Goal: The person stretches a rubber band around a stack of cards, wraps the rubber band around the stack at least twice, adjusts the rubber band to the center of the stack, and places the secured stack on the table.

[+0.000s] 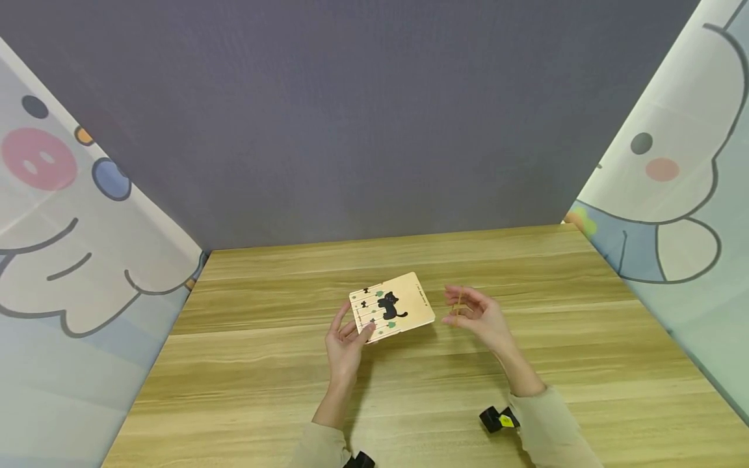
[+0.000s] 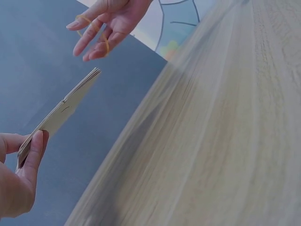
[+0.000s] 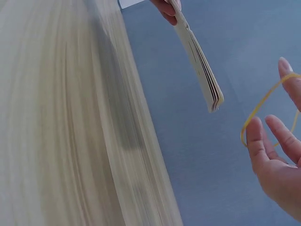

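A stack of thin cream notebooks [image 1: 413,302] with a black cat and green plants drawn on its top cover is held tilted above the table. My left hand [image 1: 344,354] pinches its near left side, thumb on the cover and fingers beneath. From the edge, several layers of the notebooks [image 3: 200,61] show in the right wrist view. To their right, apart from them, my right hand [image 1: 481,318] has its fingers spread, with a yellow rubber band [image 3: 257,109] looped around the thumb and fingers. The rubber band [image 2: 107,44] also shows in the left wrist view.
Beneath both hands lies a wood-grain table [image 1: 251,364]. A grey panel [image 1: 374,130] rises behind it, and cartoon-printed sheets [image 1: 64,260] stand at both sides. A black wrist device [image 1: 493,419] is by the right sleeve.
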Demonstrator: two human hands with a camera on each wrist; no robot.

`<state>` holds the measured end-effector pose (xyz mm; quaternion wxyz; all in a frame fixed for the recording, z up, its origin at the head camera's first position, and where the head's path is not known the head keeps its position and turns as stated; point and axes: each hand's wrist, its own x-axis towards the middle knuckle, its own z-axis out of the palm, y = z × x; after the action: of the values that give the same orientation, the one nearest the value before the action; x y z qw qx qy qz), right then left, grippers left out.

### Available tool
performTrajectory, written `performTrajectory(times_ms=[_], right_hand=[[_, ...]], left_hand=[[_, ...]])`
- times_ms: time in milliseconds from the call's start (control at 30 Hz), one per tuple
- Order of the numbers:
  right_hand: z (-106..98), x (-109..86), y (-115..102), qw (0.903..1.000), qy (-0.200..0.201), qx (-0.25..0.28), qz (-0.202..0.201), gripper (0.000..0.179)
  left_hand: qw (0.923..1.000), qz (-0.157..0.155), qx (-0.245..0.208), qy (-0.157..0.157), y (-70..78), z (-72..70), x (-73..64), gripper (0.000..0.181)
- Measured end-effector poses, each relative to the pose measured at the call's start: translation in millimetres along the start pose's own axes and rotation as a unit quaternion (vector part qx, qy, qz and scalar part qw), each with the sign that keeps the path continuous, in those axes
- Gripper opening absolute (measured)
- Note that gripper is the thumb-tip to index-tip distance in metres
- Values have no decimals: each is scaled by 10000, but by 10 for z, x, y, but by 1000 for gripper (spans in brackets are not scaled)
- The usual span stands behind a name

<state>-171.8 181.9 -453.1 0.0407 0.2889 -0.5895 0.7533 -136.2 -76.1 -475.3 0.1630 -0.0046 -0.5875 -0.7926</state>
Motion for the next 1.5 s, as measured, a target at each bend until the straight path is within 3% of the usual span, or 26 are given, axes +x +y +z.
performTrajectory(times_ms=[100,200,267,467,633,867,1100,1200,1300,1367,1500], right_hand=[[1,-1,2,9999,33,-125,95,52],[149,28,-251,9968,223,-612,468,58],[171,38,-286,9955,224,-710,593,58],[195,40,-302,9909,158,-1049,822,60],[211,36,-268,9886,240,-1185,902,61],[240,62,-221,9861,182,-1296,1027,64],[292,78,-212,9824,281,-1287,1321,65],[318,90,-214,9820,315,-1261,1368,65],[346,106,-222,9811,392,-1241,1430,65],[366,117,-234,9801,457,-1230,1489,65],[392,140,-249,9786,522,-1281,1526,66]], left_hand=[[9996,-274,2,104,139,59,-30,65],[9986,-491,-31,179,222,92,-41,65],[9989,-445,-27,156,227,93,-43,65],[9996,118,-202,-132,98,44,-31,64],[10000,-65,-31,1,163,80,-42,65],[9997,-79,-226,-89,198,109,-46,65],[9981,228,-479,-299,71,85,-39,63],[9989,85,-415,-207,139,121,-54,64],[9990,-331,-289,-31,226,161,-62,65],[9989,-411,-227,-28,175,148,-51,66],[9994,-83,-286,-189,57,119,-39,66]])
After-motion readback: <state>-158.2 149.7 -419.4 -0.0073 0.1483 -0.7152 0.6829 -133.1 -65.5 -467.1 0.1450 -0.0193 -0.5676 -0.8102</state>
